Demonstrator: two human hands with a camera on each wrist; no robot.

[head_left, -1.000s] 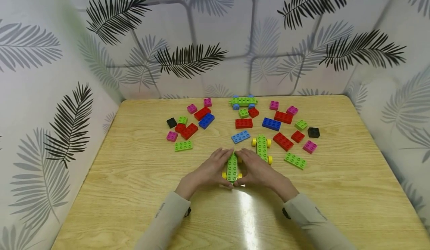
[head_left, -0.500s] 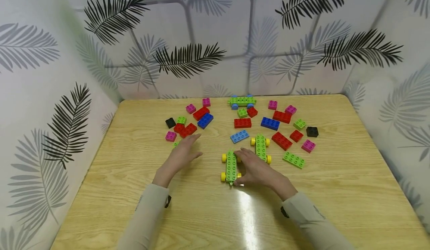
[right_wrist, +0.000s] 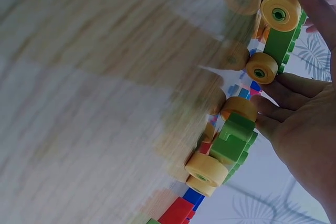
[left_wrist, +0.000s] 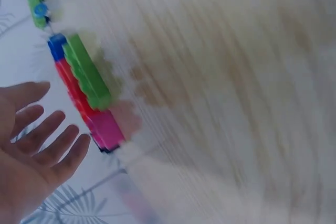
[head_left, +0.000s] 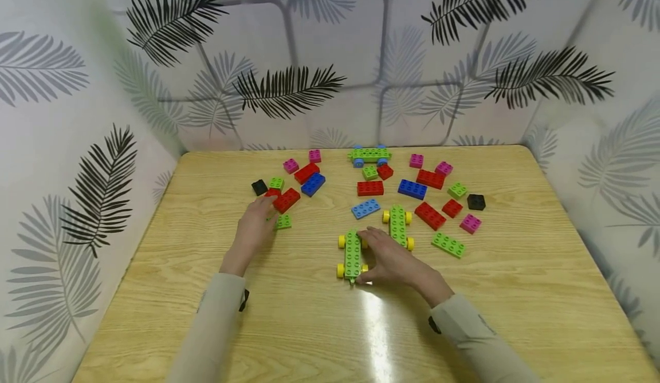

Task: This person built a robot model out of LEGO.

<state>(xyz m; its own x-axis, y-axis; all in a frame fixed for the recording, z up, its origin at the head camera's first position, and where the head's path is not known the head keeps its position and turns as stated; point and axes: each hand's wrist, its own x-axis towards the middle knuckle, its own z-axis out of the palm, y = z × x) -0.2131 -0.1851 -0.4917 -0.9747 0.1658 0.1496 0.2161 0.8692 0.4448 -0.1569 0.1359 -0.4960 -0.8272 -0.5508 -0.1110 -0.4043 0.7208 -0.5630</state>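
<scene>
- left hand (head_left: 250, 231) loose, holding nothing; green plate (head_left: 283, 221) just to its right, long axis left-right!
- right hand (head_left: 394, 260), farther off, grips the wheeled base (head_left: 353, 254)

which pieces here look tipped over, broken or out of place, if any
Nothing clearly stands out. The green base at the right hand stands on its yellow wheels, with no visible breakage. The loose bricks lie at mixed angles, which seems ordinary; the left hand partly hides some.

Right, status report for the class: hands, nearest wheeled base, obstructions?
Left hand empty, by flat green brick. Right hand grips nearest wheeled base. Second base close alongside, might crowd that hand.
</scene>
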